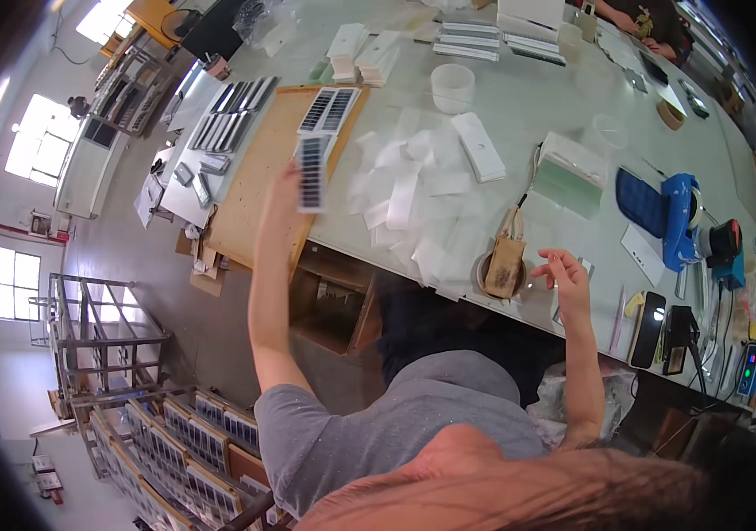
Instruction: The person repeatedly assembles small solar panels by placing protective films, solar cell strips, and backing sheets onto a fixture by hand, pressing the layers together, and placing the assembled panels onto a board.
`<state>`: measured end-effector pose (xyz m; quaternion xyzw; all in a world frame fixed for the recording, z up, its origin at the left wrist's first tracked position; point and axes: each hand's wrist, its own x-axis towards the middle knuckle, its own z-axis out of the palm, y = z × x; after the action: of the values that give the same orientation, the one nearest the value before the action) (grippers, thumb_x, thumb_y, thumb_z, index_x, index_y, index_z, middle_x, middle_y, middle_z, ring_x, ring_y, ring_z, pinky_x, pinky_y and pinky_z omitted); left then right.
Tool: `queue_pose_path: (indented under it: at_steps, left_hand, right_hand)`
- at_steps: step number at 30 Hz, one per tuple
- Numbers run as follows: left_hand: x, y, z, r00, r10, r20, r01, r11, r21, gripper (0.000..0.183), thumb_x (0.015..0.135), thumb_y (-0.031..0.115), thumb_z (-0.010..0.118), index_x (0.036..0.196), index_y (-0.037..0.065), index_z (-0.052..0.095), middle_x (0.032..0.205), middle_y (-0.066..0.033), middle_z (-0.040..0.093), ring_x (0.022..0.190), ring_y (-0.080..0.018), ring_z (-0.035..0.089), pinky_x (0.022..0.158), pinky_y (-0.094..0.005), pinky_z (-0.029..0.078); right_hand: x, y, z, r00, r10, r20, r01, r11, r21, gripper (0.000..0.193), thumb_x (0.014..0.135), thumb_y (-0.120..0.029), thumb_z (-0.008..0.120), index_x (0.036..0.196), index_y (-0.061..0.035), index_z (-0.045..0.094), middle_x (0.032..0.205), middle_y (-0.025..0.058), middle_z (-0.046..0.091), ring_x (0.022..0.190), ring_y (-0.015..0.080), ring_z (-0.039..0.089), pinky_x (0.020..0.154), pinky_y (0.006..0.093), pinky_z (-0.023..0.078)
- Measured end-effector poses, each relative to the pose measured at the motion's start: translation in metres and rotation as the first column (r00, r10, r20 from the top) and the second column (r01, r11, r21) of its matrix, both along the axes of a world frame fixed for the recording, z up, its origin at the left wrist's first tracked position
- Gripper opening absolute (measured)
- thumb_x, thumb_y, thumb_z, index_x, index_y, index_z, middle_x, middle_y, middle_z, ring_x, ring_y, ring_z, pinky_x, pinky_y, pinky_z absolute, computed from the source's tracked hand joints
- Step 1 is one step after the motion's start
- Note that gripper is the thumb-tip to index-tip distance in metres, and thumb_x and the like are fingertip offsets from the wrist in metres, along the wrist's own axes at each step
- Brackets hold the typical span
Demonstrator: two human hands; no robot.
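My left hand (286,184) is closed on the edge of a white card with a dark striped panel (312,177), over the right side of a tan wooden board (258,168). Two similar striped cards (328,111) lie just beyond it on the board. My right hand (567,281) is raised above the table's near edge, fingers apart and loosely bent, with nothing visible in them. Beside it, a worn wooden block with a handle (505,265) rests on a round dish. Between my hands spreads a loose heap of translucent white sheets (405,199).
Stacks of white cards (378,57) and a white cup (452,88) stand farther back. Dark bars (235,115) lie at left. A blue tape dispenser (681,221) and a phone (646,329) are at right. Another person's hand (657,49) shows at the far right.
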<state>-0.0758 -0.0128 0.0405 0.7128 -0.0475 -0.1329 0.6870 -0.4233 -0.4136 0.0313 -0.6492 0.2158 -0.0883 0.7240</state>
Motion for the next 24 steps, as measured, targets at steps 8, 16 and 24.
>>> queue_pose_path:
  at_steps: [8,16,24]
  left_hand:
    - [0.128,0.077,-0.054,0.941,0.066,0.333,-0.311,0.563,0.766,0.041,0.084,0.01,0.049,0.121,0.005,0.066,0.112,-0.0216,0.068,0.11,-0.0335,0.064,0.094,-0.0387,0.049]
    - [0.086,0.017,-0.055,0.554,-0.189,0.811,-0.735,0.347,0.583,0.024,0.09,0.019,0.057,0.104,0.004,0.068,0.107,-0.015,0.067,0.1,-0.0334,0.063,0.088,-0.0465,0.049]
    - [-0.119,-0.12,0.009,0.604,-0.577,0.55,0.097,0.738,0.668,0.015,0.081,0.015,0.07,0.091,0.006,0.064,0.097,-0.0127,0.063,0.098,-0.0314,0.059,0.083,-0.0423,0.048]
  right_hand:
    - [0.001,0.009,0.003,0.998,0.057,0.024,-0.056,0.998,-0.039,0.024,0.1,-0.022,0.054,0.106,-0.0025,0.067,0.08,0.003,0.068,0.067,0.0042,0.054,0.059,0.0194,0.037]
    - [0.033,-0.03,-0.001,0.996,-0.09,-0.003,0.07,0.793,-0.605,0.019,0.092,-0.023,0.063,0.1,-0.0068,0.067,0.078,0.0031,0.068,0.068,0.0111,0.059,0.062,0.0276,0.043]
    - [0.107,-0.115,-0.007,0.992,0.096,0.083,0.083,0.002,-0.997,0.026,0.078,-0.028,0.074,0.097,-0.0146,0.062,0.089,0.0024,0.065,0.089,0.0246,0.061,0.077,0.039,0.043]
